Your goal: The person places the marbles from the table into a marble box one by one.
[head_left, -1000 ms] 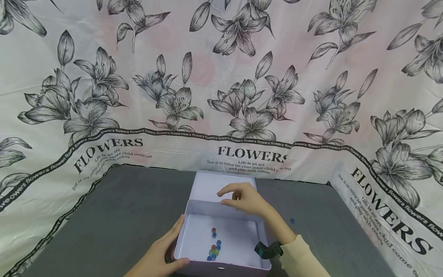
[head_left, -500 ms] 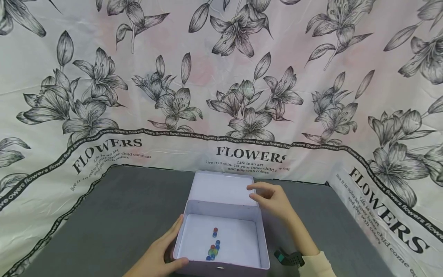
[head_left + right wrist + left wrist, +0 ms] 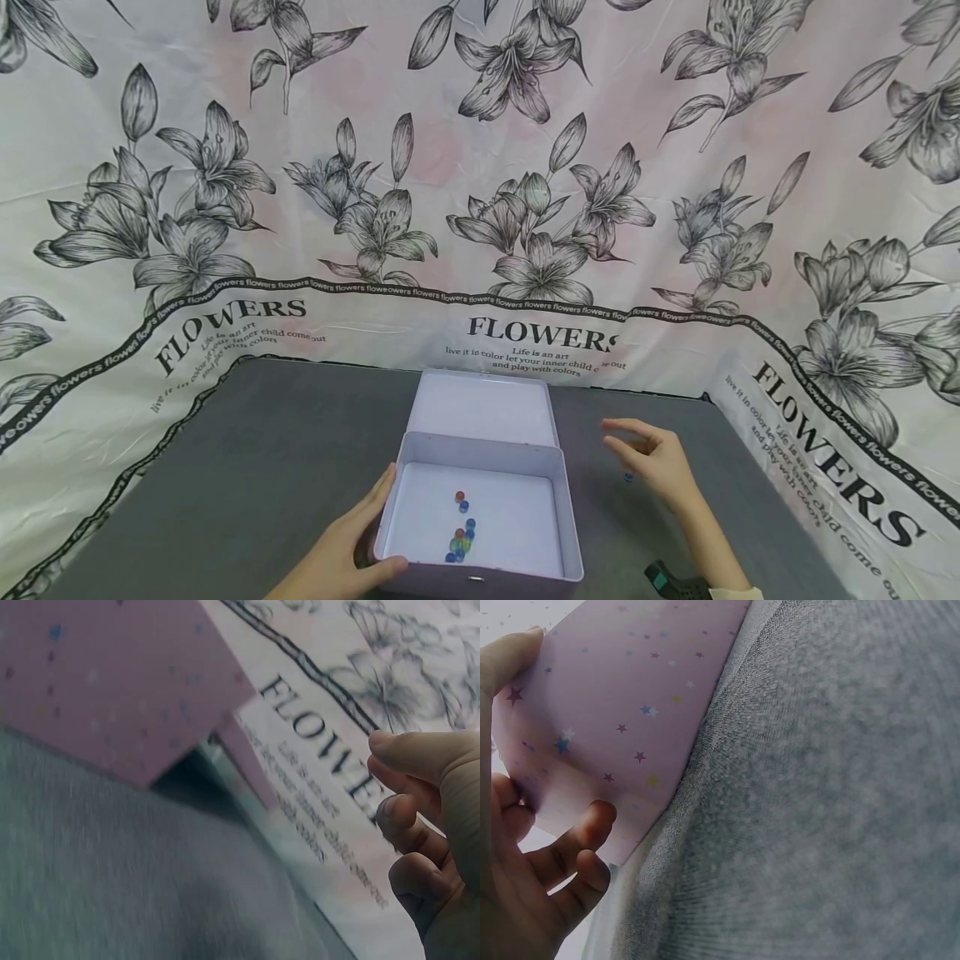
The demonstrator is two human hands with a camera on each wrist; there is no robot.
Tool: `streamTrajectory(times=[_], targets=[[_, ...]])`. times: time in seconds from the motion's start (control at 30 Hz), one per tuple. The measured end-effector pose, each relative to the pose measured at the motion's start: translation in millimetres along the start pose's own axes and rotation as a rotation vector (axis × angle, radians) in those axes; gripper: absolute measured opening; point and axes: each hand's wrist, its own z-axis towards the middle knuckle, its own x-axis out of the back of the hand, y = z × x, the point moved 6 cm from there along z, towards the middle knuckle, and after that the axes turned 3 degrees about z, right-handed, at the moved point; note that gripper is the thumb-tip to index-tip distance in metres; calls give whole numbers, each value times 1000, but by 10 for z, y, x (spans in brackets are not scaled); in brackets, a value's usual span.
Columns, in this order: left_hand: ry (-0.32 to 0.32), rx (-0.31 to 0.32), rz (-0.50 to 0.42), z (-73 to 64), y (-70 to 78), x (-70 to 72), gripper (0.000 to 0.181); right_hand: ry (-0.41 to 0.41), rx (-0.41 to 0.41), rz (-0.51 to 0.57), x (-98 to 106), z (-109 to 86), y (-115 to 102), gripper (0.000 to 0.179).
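Note:
An open tin box (image 3: 566, 533), white inside and pink with small stars outside, stands with its lid (image 3: 483, 408) folded back. Several small shiny marbles (image 3: 460, 542) lie on its floor, with an orange one and a blue one (image 3: 463, 506) farther back. My left hand (image 3: 341, 542) grips the box at its front left corner, thumb on the front rim and fingers along the side wall (image 3: 622, 712). Out to the right, my right hand (image 3: 656, 462) hovers above the table, thumb and forefinger apart, nothing visible between them. Just below its fingertips lies a single blue marble (image 3: 628, 477).
Grey cloth (image 3: 300, 442) covers the table. A white curtain (image 3: 390, 325) printed with flowers and lettering hangs along the back and both sides. A dark band (image 3: 675, 583) is round my right wrist.
My right hand has moved from above the box's far edge rightward and down, to beside the loose blue marble. The orange and blue pair in the box shifted slightly. My left hand stays put.

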Motion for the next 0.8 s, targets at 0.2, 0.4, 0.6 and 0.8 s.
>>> streamTrajectory(times=[0.2, 0.4, 0.6, 0.8], targets=[[0, 11, 31, 4, 10, 4, 108, 45, -64, -31, 194, -161, 228, 33], [2, 7, 27, 12, 29, 7, 108, 76, -115, -51, 271, -263, 443, 36], [-21, 5, -24, 8, 46, -14, 106, 126, -184, -41, 334, -336, 611, 39], [-33, 14, -72, 1, 45, -46, 106, 139, -272, -72, 360, -401, 802, 39]])
